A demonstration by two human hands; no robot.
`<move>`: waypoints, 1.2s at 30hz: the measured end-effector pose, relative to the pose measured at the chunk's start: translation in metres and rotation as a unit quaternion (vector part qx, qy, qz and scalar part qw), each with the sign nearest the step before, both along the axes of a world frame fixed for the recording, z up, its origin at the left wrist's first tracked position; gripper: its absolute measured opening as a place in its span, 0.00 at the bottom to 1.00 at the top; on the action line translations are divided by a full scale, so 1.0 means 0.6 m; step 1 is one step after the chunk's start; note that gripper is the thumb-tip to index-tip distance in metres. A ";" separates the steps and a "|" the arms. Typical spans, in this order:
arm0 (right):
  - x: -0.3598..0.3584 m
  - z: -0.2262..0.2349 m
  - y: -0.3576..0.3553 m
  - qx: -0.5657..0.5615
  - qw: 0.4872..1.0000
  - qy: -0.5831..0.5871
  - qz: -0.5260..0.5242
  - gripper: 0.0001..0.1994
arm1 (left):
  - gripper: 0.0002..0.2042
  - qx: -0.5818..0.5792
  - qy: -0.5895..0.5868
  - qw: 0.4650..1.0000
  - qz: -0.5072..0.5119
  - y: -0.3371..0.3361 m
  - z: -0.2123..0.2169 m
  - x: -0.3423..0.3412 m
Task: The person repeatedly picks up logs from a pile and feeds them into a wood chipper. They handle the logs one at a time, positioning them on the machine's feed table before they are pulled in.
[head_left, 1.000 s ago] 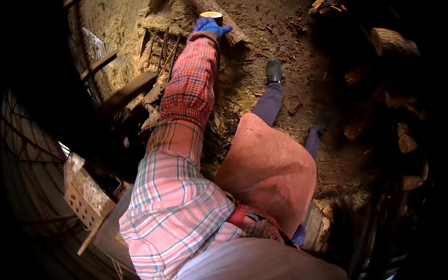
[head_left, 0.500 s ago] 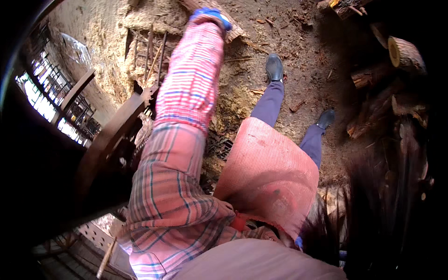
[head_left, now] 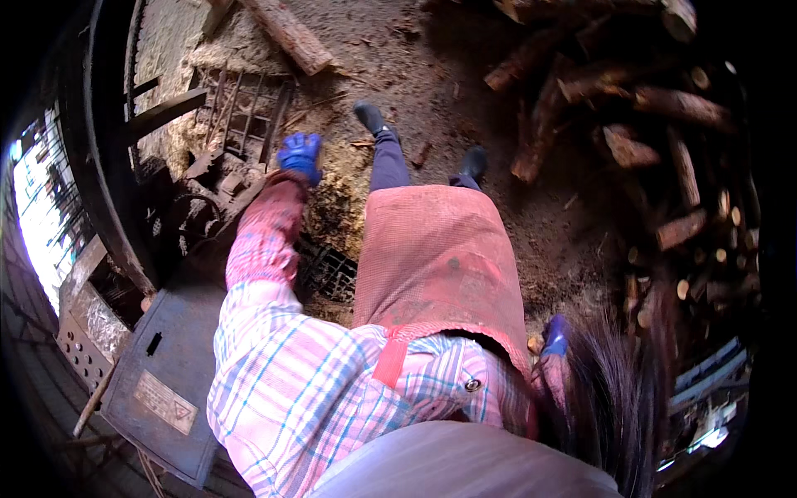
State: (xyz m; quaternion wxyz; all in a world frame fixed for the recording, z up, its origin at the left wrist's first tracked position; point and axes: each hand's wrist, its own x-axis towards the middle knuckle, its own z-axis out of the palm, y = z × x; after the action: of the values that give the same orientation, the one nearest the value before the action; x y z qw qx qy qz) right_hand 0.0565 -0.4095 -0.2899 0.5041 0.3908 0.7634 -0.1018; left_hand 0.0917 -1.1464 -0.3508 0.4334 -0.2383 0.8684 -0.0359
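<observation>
Left hand (head_left: pixel 300 157), in a blue glove, is stretched out ahead of the person at the end of a pink plaid sleeve (head_left: pixel 264 241). Its fingers curl loosely downward, and nothing can be seen inside them; whether they close on anything cannot be told from this view. The hand hangs just over the near edge of a rusty metal grate (head_left: pixel 246 116) that lies on the dirt floor (head_left: pixel 415 75), beside a heap of pale sawdust (head_left: pixel 336 203) spread between the grate and the person's feet. Dark machine parts and scrap (head_left: pixel 207 195) sit just left of the hand, and a grey metal housing with a label (head_left: pixel 166 365) stands lower down on the left.

Right hand (head_left: pixel 554 336), also in a blue glove, hangs low at the person's right side, next to the lower edge of a pink apron (head_left: pixel 436 249). Dark hair partly covers it, so its grip cannot be made out. A small pale piece of wood (head_left: pixel 535 342) shows right against it, though contact is unclear.

Two black shoes (head_left: pixel 369 118) stand on the floor beyond the apron. A single log (head_left: pixel 290 35) lies near the far edge of the floor, beyond the grate and well apart from the left hand. A pile of cut logs (head_left: pixel 647 124) fills the right side of the floor, well away from both hands.
</observation>
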 end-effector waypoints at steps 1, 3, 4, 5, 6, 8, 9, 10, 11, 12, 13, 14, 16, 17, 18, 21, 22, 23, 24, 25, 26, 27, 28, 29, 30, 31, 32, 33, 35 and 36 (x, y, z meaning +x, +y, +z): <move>-0.018 -0.015 0.026 -0.001 0.999 0.008 0.037 0.14 | 0.30 -0.026 0.054 0.998 0.021 0.008 0.018 0.041; -0.028 -0.067 0.097 -0.156 0.967 0.197 0.041 0.13 | 0.40 -0.098 0.029 0.991 0.086 0.045 0.100 0.051; -0.036 -0.111 0.084 -0.282 0.879 0.352 -0.157 0.11 | 0.43 -0.102 0.088 0.985 0.107 0.054 0.116 0.070; -0.085 -0.086 -0.003 -0.284 0.888 0.361 -0.026 0.15 | 0.46 -0.115 0.141 0.974 0.133 0.059 0.141 0.096; -0.130 -0.083 -0.066 -0.324 0.877 0.353 0.021 0.22 | 0.49 -0.136 0.208 0.957 0.148 0.069 0.144 0.152; -0.158 -0.020 -0.221 -0.417 0.863 0.277 -0.072 0.23 | 0.48 -0.090 0.268 0.938 0.203 0.178 0.267 0.137; -0.154 0.029 -0.296 -0.470 0.840 0.199 -0.185 0.23 | 0.48 -0.089 0.317 0.922 0.202 0.234 0.303 0.149; -0.124 -0.043 -0.309 -0.534 0.772 0.093 -0.333 0.24 | 0.47 -0.076 0.384 0.904 0.170 0.293 0.331 0.152; -0.098 0.002 -0.361 -0.564 0.762 0.036 -0.316 0.23 | 0.47 -0.070 0.448 0.880 0.143 0.360 0.366 0.169; -0.069 -0.012 -0.404 -0.582 0.748 0.004 -0.320 0.22 | 0.46 -0.054 0.480 0.871 0.094 0.374 0.384 0.135; -0.042 -0.036 -0.447 -0.584 0.741 -0.029 -0.331 0.21 | 0.45 -0.024 0.532 0.844 0.065 0.445 0.415 0.147; -0.035 -0.001 -0.479 -0.533 0.751 -0.073 -0.383 0.26 | 0.44 -0.009 0.564 0.824 0.049 0.492 0.442 0.155; -0.025 0.056 -0.498 -0.513 0.711 -0.081 -0.474 0.33 | 0.44 0.021 0.611 0.791 0.018 0.596 0.485 0.166; -0.024 0.080 -0.464 -0.574 0.647 -0.025 -0.501 0.34 | 0.44 0.031 0.630 0.776 -0.004 0.648 0.504 0.170; -0.032 0.096 -0.421 -0.617 0.594 0.030 -0.515 0.35 | 0.43 0.064 0.647 0.759 -0.036 0.699 0.516 0.174; -0.034 0.096 -0.270 -0.689 0.493 0.133 -0.515 0.39 | 0.41 0.141 0.680 0.712 -0.105 0.839 0.552 0.203; -0.031 0.141 -0.221 -0.716 0.441 0.190 -0.506 0.36 | 0.39 0.184 0.667 0.710 -0.127 0.867 0.560 0.213; -0.047 0.168 -0.168 -0.715 0.445 0.203 -0.499 0.36 | 0.38 0.229 0.650 0.708 -0.153 0.900 0.568 0.212; -0.065 0.185 -0.109 -0.711 0.449 0.218 -0.495 0.36 | 0.35 0.265 0.657 0.685 -0.170 0.941 0.570 0.203; -0.083 0.194 -0.043 -0.706 0.451 0.229 -0.495 0.37 | 0.29 0.285 0.654 0.677 -0.178 0.990 0.563 0.192; -0.088 0.209 0.015 -0.693 0.451 0.256 -0.500 0.37 | 0.25 0.326 0.639 0.668 -0.200 1.010 0.566 0.184; -0.090 0.222 0.076 -0.680 0.457 0.273 -0.504 0.37 | 0.21 0.359 0.623 0.661 -0.214 1.038 0.566 0.176; -0.101 0.231 0.152 -0.674 0.456 0.305 -0.495 0.37 | 0.18 0.415 0.606 0.640 -0.226 1.078 0.559 0.154; -0.104 0.242 0.242 -0.669 0.453 0.342 -0.481 0.38 | 0.15 0.465 0.583 0.624 -0.236 1.121 0.558 0.128; -0.098 0.260 0.328 -0.663 0.456 0.377 -0.458 0.38 | 0.14 0.489 0.547 0.630 -0.256 1.174 0.574 0.100; -0.093 0.275 0.416 -0.652 0.459 0.415 -0.439 0.39 | 0.14 0.530 0.520 0.610 -0.276 1.229 0.565 0.067; -0.056 0.291 0.464 -0.630 0.471 0.471 -0.399 0.39 | 0.14 0.533 0.537 0.590 -0.283 1.248 0.568 0.064; -0.036 0.322 0.552 -0.609 0.494 0.515 -0.346 0.40 | 0.15 0.536 0.554 0.569 -0.287 1.265 0.569 0.058; -0.011 0.394 0.700 -0.556 0.531 0.602 -0.217 0.41 | 0.18 0.556 0.533 0.579 -0.267 1.329 0.537 0.030; 0.000 0.429 0.777 -0.520 0.545 0.639 -0.156 0.42 | 0.19 0.556 0.516 0.591 -0.272 1.356 0.532 0.014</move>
State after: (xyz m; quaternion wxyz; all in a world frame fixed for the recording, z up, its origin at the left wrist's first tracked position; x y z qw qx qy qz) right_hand 0.0562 0.0566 -0.0324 -0.0257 0.0044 0.6242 -0.7808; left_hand 0.1002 -0.3331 -0.0318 -0.0692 0.3180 0.8222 0.4670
